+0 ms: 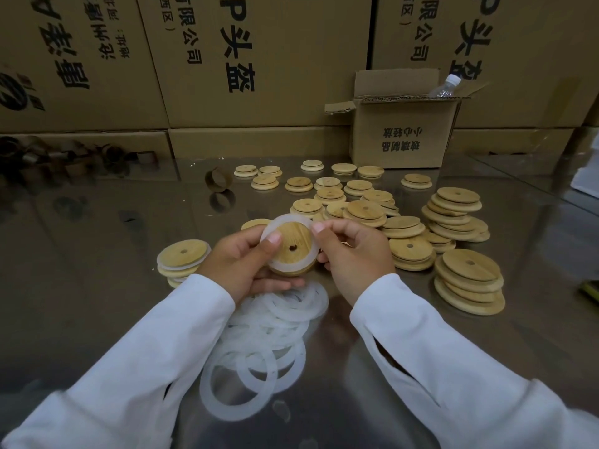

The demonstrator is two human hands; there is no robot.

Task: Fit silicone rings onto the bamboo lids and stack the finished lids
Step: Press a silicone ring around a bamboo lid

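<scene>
From the head camera, we look down at two hands in white sleeves (181, 335) over a shiny desk (97, 254).

The left hand (240, 264) holds a bamboo lid (293, 243) up above the desk. Its fingers curl under the lid and its thumb presses on the lid's left edge. The lid is round, with a small hole in the middle. A silicone ring (281, 264), white and thin, sits around the lid. The right hand (353, 254) is on the lid's right side and pinches the ring's edge with its thumb and fingers.

Just below the hands we see a pile of loose rings (259, 345) on the desk. To the left of the left hand is a small stack of lids with rings (183, 257). To the right and behind lie many plain lids (466, 280), some in stacks and some alone.

At the back stands a small open box (402, 134) with a plastic bottle (449, 85) poking out. Its black Chinese writing is upside down and looks like "小心轻放". The big boxes (259, 43) behind it carry large black writing. We can read "头盔" and "有限公司".
</scene>
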